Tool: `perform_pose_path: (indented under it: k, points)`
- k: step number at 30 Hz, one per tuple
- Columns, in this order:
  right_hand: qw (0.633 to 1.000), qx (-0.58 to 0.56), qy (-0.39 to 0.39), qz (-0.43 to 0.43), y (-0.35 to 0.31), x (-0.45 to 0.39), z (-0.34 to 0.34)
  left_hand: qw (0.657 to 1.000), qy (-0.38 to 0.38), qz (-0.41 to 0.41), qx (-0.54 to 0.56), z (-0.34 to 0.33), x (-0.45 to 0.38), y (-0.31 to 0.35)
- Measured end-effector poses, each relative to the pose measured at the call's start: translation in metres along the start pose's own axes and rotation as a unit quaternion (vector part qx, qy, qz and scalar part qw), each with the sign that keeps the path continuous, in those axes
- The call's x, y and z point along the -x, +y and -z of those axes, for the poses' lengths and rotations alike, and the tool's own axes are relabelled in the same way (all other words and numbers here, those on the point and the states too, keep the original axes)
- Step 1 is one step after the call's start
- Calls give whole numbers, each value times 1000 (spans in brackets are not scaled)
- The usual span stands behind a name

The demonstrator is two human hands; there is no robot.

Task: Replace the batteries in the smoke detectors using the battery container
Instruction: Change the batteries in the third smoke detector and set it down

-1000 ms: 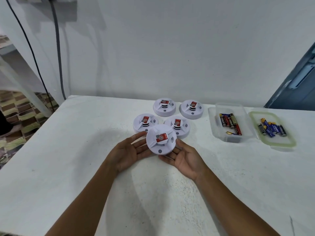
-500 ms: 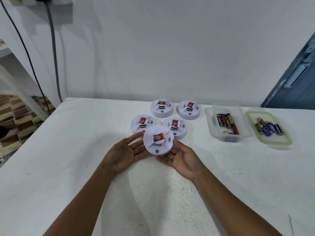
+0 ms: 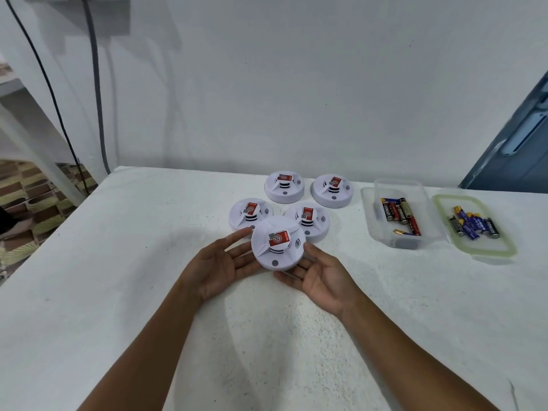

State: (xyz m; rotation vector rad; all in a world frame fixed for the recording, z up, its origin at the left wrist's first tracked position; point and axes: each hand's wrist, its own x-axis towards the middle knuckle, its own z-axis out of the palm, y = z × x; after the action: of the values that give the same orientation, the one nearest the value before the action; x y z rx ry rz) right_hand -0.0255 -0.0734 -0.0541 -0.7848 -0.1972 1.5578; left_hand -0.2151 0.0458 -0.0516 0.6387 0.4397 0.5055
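A round white smoke detector (image 3: 278,243) with a red label rests between my two hands, just above the table. My left hand (image 3: 218,264) cups its left side, fingers spread. My right hand (image 3: 321,275) supports it from below and the right, palm up. Behind it several more white smoke detectors (image 3: 284,186) lie on the table in a cluster. To the right a clear plastic battery container (image 3: 374,209) holds several red, black and blue batteries (image 3: 400,213). Beside it, its green-rimmed lid (image 3: 504,247) carries several blue and black batteries (image 3: 474,223).
The white table (image 3: 118,277) ends at a left edge over a tiled floor. A white wall stands behind it, with two dark cables (image 3: 95,84) hanging at the left. A blue door (image 3: 519,143) shows at the far right.
My hands and the held smoke detector stay in nearly the same place; the detector has turned slightly so its red label sits more level. Only the camera has shifted a little.
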Motion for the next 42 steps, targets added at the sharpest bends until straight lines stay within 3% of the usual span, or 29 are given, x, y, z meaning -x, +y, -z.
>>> perform_pose_path:
  k: [9,24,34,42]
  points:
    - [1000,-4,-9,-1,1,0,0,1000,-15,7,3,0,0,1]
    - [1000,-7,-6,1,1,0,0,998,48,21,33,-4,0,0]
    - [1000,-7,-11,-6,-1,1,-2,999,22,17,25,-7,2,2]
    - [1000,-1,-9,-4,0,0,-1,997,64,15,35,-3,0,-1]
